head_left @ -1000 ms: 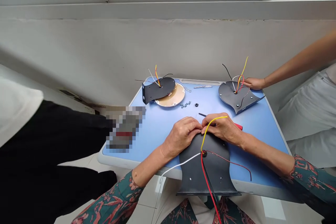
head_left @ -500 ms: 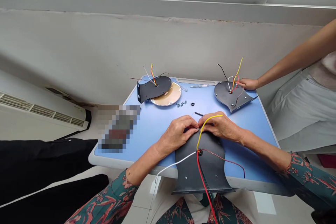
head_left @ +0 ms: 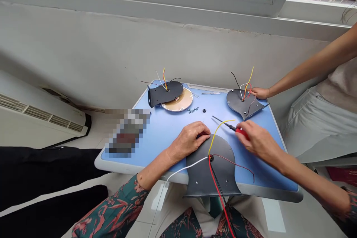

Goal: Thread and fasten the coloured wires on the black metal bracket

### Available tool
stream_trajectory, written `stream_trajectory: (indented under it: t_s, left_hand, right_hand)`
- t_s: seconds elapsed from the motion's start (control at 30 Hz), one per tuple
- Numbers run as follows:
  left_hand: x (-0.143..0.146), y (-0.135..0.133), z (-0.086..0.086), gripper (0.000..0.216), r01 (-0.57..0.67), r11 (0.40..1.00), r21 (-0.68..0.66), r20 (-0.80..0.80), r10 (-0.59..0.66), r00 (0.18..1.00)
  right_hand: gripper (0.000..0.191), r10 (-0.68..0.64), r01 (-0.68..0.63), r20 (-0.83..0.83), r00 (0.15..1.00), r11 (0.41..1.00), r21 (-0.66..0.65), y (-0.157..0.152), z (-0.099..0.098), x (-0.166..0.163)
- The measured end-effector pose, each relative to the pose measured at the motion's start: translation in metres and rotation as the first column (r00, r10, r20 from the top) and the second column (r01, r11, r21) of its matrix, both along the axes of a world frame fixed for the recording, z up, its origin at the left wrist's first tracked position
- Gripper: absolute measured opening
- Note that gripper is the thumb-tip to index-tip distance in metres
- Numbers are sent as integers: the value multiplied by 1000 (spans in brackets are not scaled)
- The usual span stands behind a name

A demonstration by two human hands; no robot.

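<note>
A pixelated patch (head_left: 126,132) hides something at the table's left edge; the red wire (head_left: 221,200) runs off the bottom edge

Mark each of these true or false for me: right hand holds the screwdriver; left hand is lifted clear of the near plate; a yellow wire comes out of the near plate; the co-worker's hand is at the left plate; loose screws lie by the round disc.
1. The right hand holds the screwdriver. True.
2. The left hand is lifted clear of the near plate. False: it rests on the plate's far edge.
3. A yellow wire comes out of the near plate. True, from its centre hole.
4. The co-worker's hand is at the left plate. False: it touches the right plate.
5. Loose screws lie by the round disc. True.
</note>
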State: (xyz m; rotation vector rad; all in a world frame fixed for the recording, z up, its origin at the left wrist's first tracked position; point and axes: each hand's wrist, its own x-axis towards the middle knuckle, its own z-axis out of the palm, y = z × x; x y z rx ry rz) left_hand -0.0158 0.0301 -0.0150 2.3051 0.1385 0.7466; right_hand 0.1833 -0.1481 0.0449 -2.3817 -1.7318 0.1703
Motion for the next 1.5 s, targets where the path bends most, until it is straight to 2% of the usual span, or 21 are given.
stream_trajectory:
  t_s: [0.03,0.1,0.2,0.3,0.5,0.7,0.93,1.17,1.33,1.5]
  left_hand:
    - [0,0,-1,11,2,1000,-5,2,-2,1000]
    - [0,0,-1,12,9,1000,-14,2,-9,1000]
    - [0,1,-2,12,12,1000,-16,-10,-12,1000]
    - [-1,1,-1,10,13,1000,-20,-15,-13,1000]
    - [-1,0,2,10,13,1000,3,-29,-13,999]
    - [-3,0,4,9,9,999,38,-22,-8,1000]
    - [-3,-1,4,8,18,1000,10,-15,-18,1000]
    - [-2,1,2,10,20,999,25,-11,-20,1000]
    - [0,2,0,11,33,997,69,3,-34,999]
    - [1,1,1,10,33,994,109,-2,-33,999]
  right_hand:
    - [26,-36,41,-113,993,998,37,-3,12,3]
    - [28,-93,106,-283,955,994,31,-10,39,9]
    - [21,-102,117,-243,965,992,51,-16,74,7]
    - [18,-48,60,-195,980,997,55,-11,90,-5]
    - [18,100,-85,-97,990,985,149,6,85,-18]
    - [16,148,-132,-84,986,977,168,4,86,-19]
    - [16,170,-159,-53,984,973,168,6,83,-20]
    - [17,274,-274,21,961,947,168,10,87,-24]
    - [16,317,-323,76,945,942,88,12,89,-24]
    - [18,475,-473,165,864,879,-56,34,105,-29]
